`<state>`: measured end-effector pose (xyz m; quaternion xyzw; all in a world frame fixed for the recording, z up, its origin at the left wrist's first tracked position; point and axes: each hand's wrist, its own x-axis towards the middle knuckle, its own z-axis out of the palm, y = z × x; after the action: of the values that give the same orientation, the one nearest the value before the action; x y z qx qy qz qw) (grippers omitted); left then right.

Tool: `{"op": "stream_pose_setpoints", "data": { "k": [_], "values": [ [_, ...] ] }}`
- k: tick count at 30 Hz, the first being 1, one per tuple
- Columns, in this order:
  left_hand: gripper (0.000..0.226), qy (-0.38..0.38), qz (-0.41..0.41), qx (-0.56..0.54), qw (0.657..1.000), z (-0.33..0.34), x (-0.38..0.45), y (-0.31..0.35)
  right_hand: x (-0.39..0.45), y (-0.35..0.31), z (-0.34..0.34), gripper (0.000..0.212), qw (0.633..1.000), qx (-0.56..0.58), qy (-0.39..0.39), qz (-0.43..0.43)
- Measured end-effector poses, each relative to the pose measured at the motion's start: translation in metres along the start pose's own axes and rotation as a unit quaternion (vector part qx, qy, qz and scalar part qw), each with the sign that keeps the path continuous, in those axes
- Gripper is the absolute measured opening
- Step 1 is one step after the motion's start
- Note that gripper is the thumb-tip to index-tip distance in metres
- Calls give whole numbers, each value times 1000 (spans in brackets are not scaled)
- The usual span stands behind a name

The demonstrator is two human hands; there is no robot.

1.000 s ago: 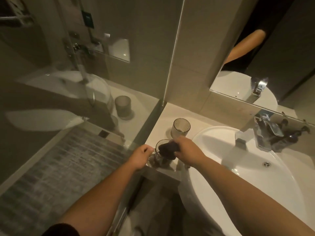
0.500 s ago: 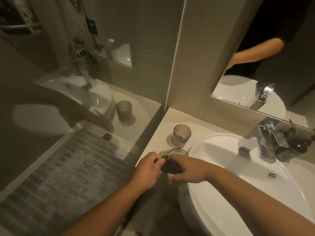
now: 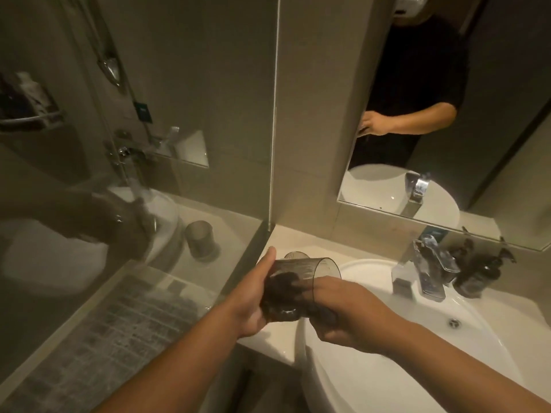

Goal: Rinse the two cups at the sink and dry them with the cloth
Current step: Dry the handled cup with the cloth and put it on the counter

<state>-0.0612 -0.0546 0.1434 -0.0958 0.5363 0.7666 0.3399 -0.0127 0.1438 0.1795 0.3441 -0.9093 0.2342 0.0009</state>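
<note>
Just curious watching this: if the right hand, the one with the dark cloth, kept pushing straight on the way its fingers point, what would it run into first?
The right hand points into the tilted cup, pressing the cloth inside. It would likely meet the cup's base first, backed by the left hand gripping it, though depth inside is unclear.

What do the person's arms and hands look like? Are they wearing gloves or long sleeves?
No gloves: the left hand and right hand are bare, and both forearms are bare too. No watch or bracelet shows. The mirror shows a short dark sleeve ending above the elbow.
</note>
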Motion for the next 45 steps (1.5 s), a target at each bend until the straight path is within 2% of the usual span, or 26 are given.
{"op": "stream_pose_setpoints", "data": {
  "k": [2, 5, 10, 12, 14, 17, 19, 20, 22, 23, 25, 27, 28, 29, 30, 32, 37, 38, 40, 41, 42, 43, 44, 45],
  "values": [
    [61, 10, 53, 4, 999, 12, 0, 6, -3, -3, -8, 47, 999, -14, 23, -22],
    [35, 33, 168, 20, 985, 25, 3, 13, -5, -8, -21, 54, 999, 8, 47, -10],
    [29, 15, 282, 65, 957, 39, 0, 23, -5, -18, -35, 74, 980, 145, 1, 135],
    [28, 12, 315, 79, 946, 40, -2, 26, -4, -19, -43, 73, 944, 282, -20, 172],
    [33, 8, 355, 104, 929, 36, -2, 28, -3, -19, -48, 68, 897, 406, -22, 175],
    [35, 6, 417, 186, 889, 26, 0, 29, -5, -17, -49, 65, 780, 605, -38, 154],
    [48, 6, 455, 238, 858, 21, 2, 31, -4, -16, -46, 62, 728, 663, -8, 173],
    [52, 11, 469, 262, 843, 18, 4, 30, -4, -16, -45, 58, 720, 668, 10, 188],
    [57, 18, 472, 297, 830, 14, 10, 30, -1, -18, -44, 49, 742, 635, 37, 210],
    [61, 11, 453, 296, 841, 14, 10, 30, 1, -19, -46, 46, 770, 599, 46, 216],
    [68, -25, 358, 231, 904, 18, 6, 33, 3, -20, -53, 44, 846, 485, 56, 214],
    [72, -74, 222, 125, 964, 24, 4, 37, 2, -19, -62, 50, 931, 304, 42, 197],
    [69, -81, 185, 106, 974, 28, 1, 41, 1, -19, -64, 52, 962, 205, 26, 179],
    [64, -71, 184, 116, 973, 33, 0, 43, 1, -20, -64, 52, 978, 137, 16, 158],
    [59, -45, 211, 136, 967, 38, 0, 45, 0, -20, -63, 52, 983, 113, 13, 147],
    [50, 2, 297, 169, 940, 48, -2, 45, 0, -24, -59, 51, 969, 183, 19, 163],
    [38, 19, 432, 262, 863, 49, -5, 36, -3, -26, -50, 36, 886, 411, 73, 199],
    [38, 17, 475, 295, 829, 47, -6, 35, -4, -25, -48, 38, 863, 458, 77, 197],
    [45, 11, 578, 363, 731, 42, -3, 33, -7, -26, -46, 47, 802, 553, 84, 210],
    [48, 5, 608, 380, 697, 40, -1, 33, -8, -26, -48, 50, 781, 581, 90, 211],
    [47, 0, 611, 389, 689, 40, 0, 35, -9, -26, -51, 48, 778, 585, 93, 209],
    [42, -3, 589, 393, 706, 41, -1, 37, -9, -25, -55, 43, 793, 565, 91, 208],
    [38, -5, 550, 382, 743, 44, -3, 37, -8, -24, -59, 38, 822, 522, 88, 208],
    [38, -8, 492, 340, 802, 49, -8, 37, -9, -24, -63, 35, 862, 456, 91, 202]
  ]
}}
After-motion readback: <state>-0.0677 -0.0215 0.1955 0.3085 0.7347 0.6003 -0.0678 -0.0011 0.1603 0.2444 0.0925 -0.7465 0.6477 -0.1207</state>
